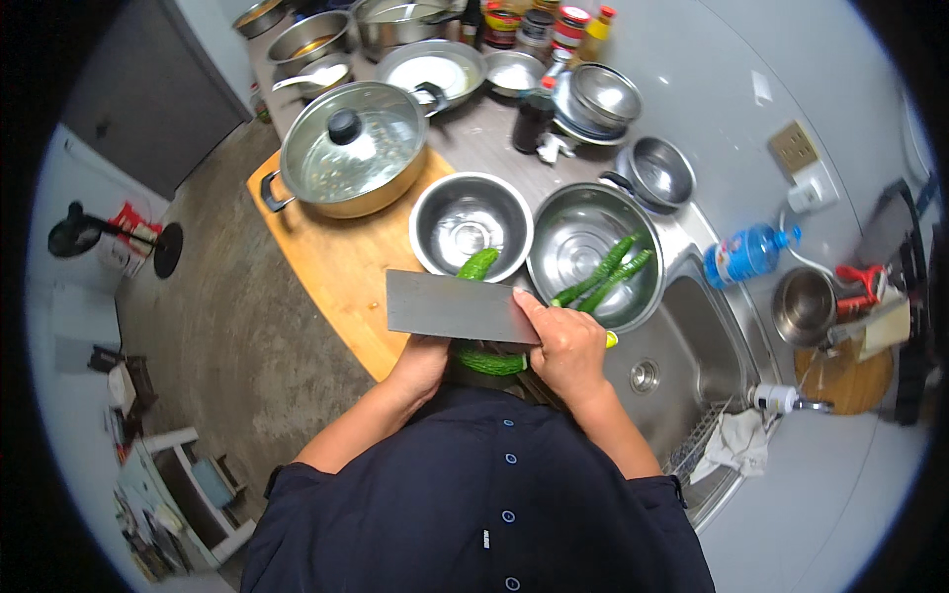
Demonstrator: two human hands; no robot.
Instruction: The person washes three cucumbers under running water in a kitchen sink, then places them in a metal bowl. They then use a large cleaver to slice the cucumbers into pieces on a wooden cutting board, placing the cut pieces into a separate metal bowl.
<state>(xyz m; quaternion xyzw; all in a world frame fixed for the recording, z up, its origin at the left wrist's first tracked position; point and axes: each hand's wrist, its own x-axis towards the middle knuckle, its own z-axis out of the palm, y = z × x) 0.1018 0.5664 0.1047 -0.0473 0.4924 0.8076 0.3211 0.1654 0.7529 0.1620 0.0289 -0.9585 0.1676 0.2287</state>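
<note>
My right hand [567, 345] grips a cleaver [448, 304], its broad blade pointing left. Behind and below the blade is my left hand [424, 363], its fingers hidden, so what they hold cannot be told. A green bitter melon or cucumber [491, 362] lies between my hands, close to my body. Another green vegetable piece [478, 264] shows past the blade at the near rim of a steel bowl [422, 222]. To the right, long green peppers or slim cucumbers [604, 270] rest in a steel pan [652, 296]. A bit of yellow-green [612, 339] shows beside my right hand.
A lidded pot [356, 148] stands on the wooden board [334, 274] at the left. The sink [667, 326] is at the right, with a blue plastic bottle [745, 256] at its edge. Bowls, a dark-liquid bottle [534, 118] and jars [535, 33] crowd the far counter.
</note>
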